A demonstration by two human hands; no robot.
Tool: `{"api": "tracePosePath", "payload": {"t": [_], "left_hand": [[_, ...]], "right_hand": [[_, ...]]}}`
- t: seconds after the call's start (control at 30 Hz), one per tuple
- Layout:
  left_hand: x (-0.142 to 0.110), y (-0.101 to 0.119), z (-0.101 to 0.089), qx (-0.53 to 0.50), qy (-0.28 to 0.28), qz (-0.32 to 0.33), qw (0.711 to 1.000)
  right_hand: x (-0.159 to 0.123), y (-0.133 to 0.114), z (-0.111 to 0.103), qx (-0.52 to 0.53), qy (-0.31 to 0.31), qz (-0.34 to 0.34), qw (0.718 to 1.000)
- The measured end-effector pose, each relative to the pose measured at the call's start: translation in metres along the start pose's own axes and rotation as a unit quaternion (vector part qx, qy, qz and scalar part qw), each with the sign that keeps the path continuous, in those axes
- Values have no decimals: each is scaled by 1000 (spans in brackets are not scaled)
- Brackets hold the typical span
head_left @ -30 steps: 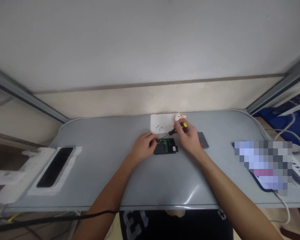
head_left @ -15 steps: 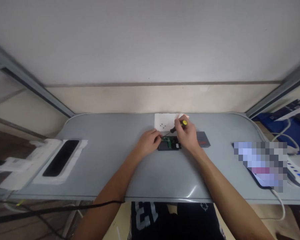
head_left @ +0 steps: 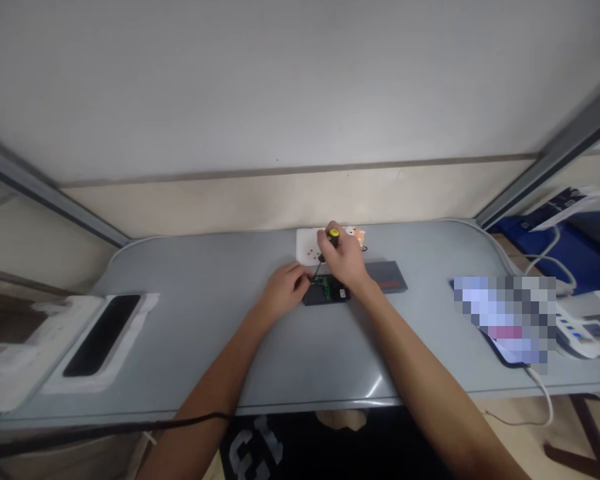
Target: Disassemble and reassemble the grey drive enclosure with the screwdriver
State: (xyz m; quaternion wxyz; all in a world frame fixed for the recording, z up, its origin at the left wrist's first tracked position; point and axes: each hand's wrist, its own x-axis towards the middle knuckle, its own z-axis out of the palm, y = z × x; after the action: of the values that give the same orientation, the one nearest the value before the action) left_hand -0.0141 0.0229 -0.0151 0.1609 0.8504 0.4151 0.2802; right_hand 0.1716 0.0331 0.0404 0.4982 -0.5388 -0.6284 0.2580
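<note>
A small black device with an exposed green circuit board (head_left: 329,291) lies on the grey table. My right hand (head_left: 347,260) grips a screwdriver (head_left: 333,238) with a black and yellow handle, its shaft slanting down to the board's upper left part. At the device's left end, my left hand (head_left: 286,290) has its fingers drawn together by the screwdriver tip; whether they pinch a small part is hidden. Behind the device, a white sheet (head_left: 305,241) carries several tiny dark pieces that look like screws. To the right lies a flat dark grey cover (head_left: 393,277), partly behind my right hand.
A black phone (head_left: 103,335) rests on white paper at the left, beside a white box (head_left: 20,383). On the right lie a phone with a blurred screen (head_left: 500,323) and a white device with sockets (head_left: 590,330). A black cable (head_left: 130,427) crosses the front left.
The screwdriver has swung more upright, its tip still at the board's upper left. My right hand has turned with it. My left hand keeps its place by the device. The whole view has shifted.
</note>
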Motion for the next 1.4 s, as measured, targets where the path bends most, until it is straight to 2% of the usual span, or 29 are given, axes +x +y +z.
{"api": "tracePosePath", "payload": {"t": [0.17,0.27,0.4,0.47,0.63,0.9,1.0,1.13,1.4], "left_hand": [[-1,-1,0,-7,-5,0,1000],[-1,0,-1,-4,-10,-9,1000],[-1,3,-3,6,-15,-21,1000],[-1,4,-4,7,-18,-19,1000],[-1,4,-5,3,-20,-17,1000],[-2,1,-3,-14,-26,-9,1000],[-2,1,-3,-5,-24,-9,1000],[-2,1,-3,-6,-30,-13,999],[-3,0,-3,-3,-27,-19,999]], "right_hand": [[-7,-6,9,51,39,4,998],[-5,-1,14,68,86,30,994],[-2,7,15,84,113,60,988],[-2,7,13,76,100,56,991],[-5,-6,4,26,10,4,1000],[-12,-14,-4,-12,-45,-61,997],[-12,-11,-4,-4,-44,-58,997],[-11,-9,-1,0,-11,-42,999],[-7,2,2,22,42,22,999]]}}
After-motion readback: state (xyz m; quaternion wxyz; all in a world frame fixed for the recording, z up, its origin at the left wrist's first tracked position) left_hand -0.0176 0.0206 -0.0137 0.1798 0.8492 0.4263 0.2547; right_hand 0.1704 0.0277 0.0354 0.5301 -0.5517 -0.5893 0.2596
